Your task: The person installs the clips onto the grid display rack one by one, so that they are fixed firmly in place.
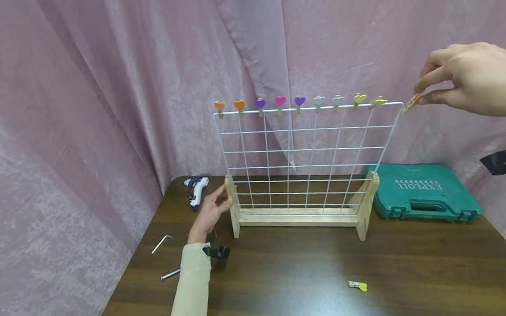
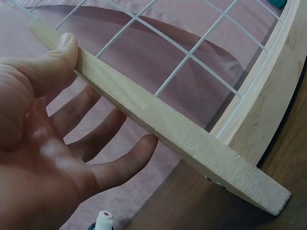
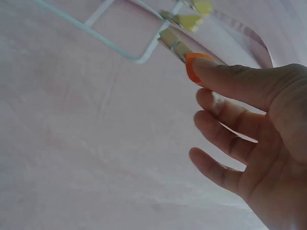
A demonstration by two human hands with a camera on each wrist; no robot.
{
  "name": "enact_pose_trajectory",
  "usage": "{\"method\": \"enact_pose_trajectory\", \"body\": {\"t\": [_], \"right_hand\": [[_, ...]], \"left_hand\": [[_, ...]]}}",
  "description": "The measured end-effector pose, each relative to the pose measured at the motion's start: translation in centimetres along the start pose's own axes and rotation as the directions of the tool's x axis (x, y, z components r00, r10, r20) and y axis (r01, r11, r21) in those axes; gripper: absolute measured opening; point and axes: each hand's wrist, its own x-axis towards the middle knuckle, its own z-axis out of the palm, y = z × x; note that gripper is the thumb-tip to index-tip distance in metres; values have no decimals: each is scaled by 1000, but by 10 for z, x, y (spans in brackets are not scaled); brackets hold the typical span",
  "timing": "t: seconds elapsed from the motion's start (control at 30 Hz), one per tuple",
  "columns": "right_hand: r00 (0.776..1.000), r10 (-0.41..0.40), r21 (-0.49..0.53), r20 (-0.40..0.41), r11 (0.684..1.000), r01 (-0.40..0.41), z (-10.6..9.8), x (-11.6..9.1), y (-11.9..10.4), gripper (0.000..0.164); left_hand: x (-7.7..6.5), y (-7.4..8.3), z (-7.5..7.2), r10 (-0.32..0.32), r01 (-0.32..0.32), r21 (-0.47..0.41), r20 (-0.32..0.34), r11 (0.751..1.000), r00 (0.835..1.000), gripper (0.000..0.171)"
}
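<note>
My right hand (image 1: pixel 475 79) pinches a small wooden clothespin with an orange heart (image 3: pixel 194 67) between thumb and fingers. In the head view its wooden end is right at the upper right corner of a white wire grid (image 1: pixel 314 128). Down at the left, my left hand (image 1: pixel 209 214) holds the upright post (image 2: pixel 144 108) of the grid's wooden stand, thumb on its near edge, fingers behind. Several heart clothespins line the grid's top wire: orange (image 1: pixel 239 105), purple (image 1: pixel 260 103), pink (image 1: pixel 280 101), pale grey (image 1: pixel 319 101) and yellow (image 1: pixel 359 99); the rightmost yellow one leans over.
A yellow-green heart clothespin (image 1: pixel 358 286) lies on the brown table (image 1: pixel 282 284) in front. Behind the stand's right post is a green tool case (image 1: pixel 431 201). A glue gun (image 1: pixel 197 192), a hex key (image 1: pixel 161 244) and a bolt (image 1: pixel 171 274) lie at left. A pink curtain (image 1: pixel 125 93) hangs behind.
</note>
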Motion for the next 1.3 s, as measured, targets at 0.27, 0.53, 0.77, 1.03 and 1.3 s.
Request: {"method": "enact_pose_trajectory", "body": {"t": [0.27,0.53,0.77,1.03,1.3], "right_hand": [[995,-94,14,41,996,93,-5,31,5,11],[981,-136,54,135,990,130,2,49,0,18],[971,-138,70,193,989,127,5,52,-4,20],[973,-140,85,185,988,126,6,50,-4,20],[973,-105,68,205,993,93,5,52,-5,13]], "left_hand": [[-3,1,-2,-29,29,-12,-9,1000,1000,54],[-8,13,1,-50,51,-44,17,998,999,54],[-10,26,6,-44,44,-28,23,999,999,53],[-7,24,8,-31,33,-50,36,998,999,52],[-1,10,4,-19,21,-71,29,997,999,53]]}}
